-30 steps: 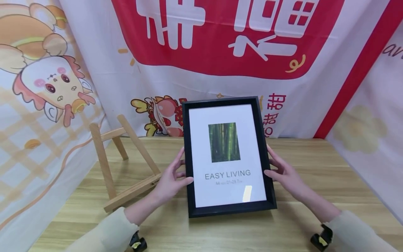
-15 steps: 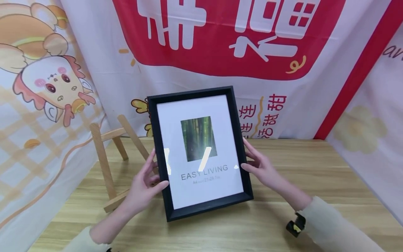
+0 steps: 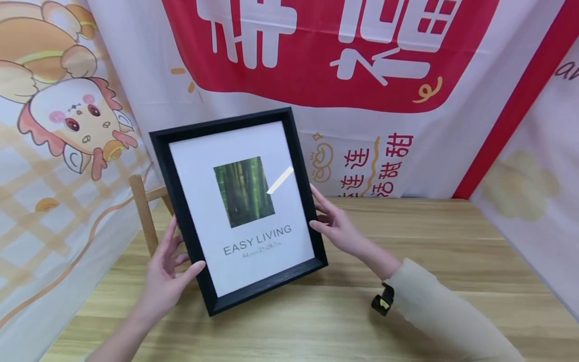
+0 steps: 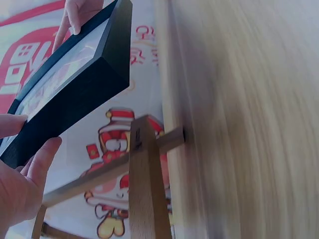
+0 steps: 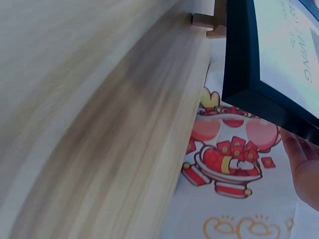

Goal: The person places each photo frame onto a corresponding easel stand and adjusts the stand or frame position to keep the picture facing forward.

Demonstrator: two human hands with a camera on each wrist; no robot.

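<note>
A black picture frame (image 3: 211,299) with a white insert, a bamboo photo and the words "EASY LIVING" is held up in the head view, tilted to the left. My left hand (image 3: 165,279) grips its left side, thumb on the front edge and fingers behind. On the right side my right hand (image 3: 339,226) holds it the same way. Behind the frame stands a wooden easel (image 3: 146,216), mostly hidden. The left wrist view shows the easel's ledge (image 4: 147,184) below and apart from the frame (image 4: 89,87). In the right wrist view, fingers (image 5: 294,149) touch the frame's side.
The wood-grain table (image 3: 407,281) extends to the front and right. A printed cloth (image 3: 253,95) hangs along the back, and another cloth with cartoon figures (image 3: 77,201) covers the left side. A pale cloth (image 3: 529,151) hangs at the right.
Both hands have carried the picture frame leftward and a little up, from the table's middle to in front of the easel. Its tilt has increased. The easel has stayed in place.
</note>
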